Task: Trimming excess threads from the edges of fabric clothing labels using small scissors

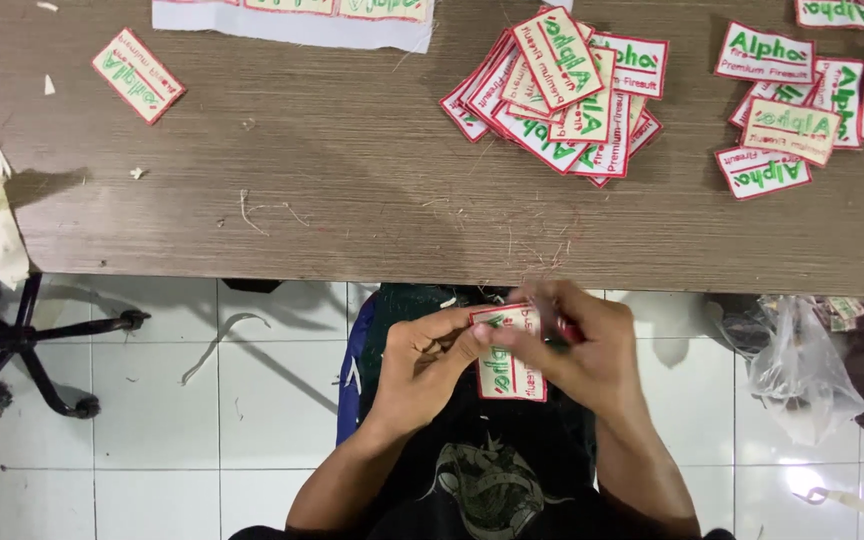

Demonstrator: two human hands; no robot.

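Note:
Below the table's near edge, over my lap, my left hand (420, 362) pinches a small rectangular cloth patch (508, 368) with a red border and green lettering. My right hand (580, 345) rests against the patch's upper right side; its fingers are curled and blurred around a small red-tipped object that I cannot make out. A heap of the same patches (562, 95) lies on the wooden table (332, 180) straight ahead of my hands.
A second group of patches (812, 100) lies at the table's right, one single patch (137, 75) at the far left, and a white sheet (292, 22) at the back. Loose threads and scraps dot the wood. A chair base (22, 345) and clear plastic bag (802, 370) sit on the tiled floor.

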